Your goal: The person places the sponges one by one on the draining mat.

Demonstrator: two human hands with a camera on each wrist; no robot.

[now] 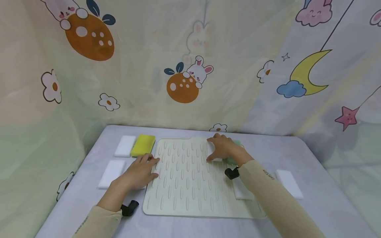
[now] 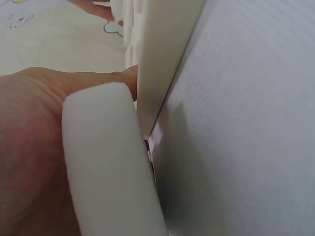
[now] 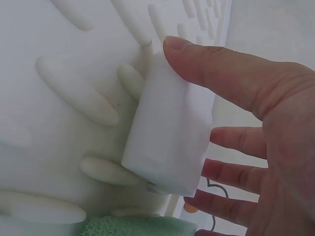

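Looks partway — three sponges (image 1: 244, 191) on the mat (image 1: 178, 213), others off it; your right hand (image 1: 224, 147) pinches a white sponge (image 3: 165, 128) — left hand's (image 1: 139, 173) fingers apart, touching mat's edge.

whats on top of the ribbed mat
A white block, a green sponge and a second white block. The right sleeve hides part of the mat, so anything there is unseen.

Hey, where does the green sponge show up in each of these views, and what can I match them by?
Head: the green sponge is right of centre, partly hidden by the right hand.
Left wrist: not in it.
Right wrist: along the bottom edge, below the white block.
Shared landmark: the cream mat, which shows in all three views.
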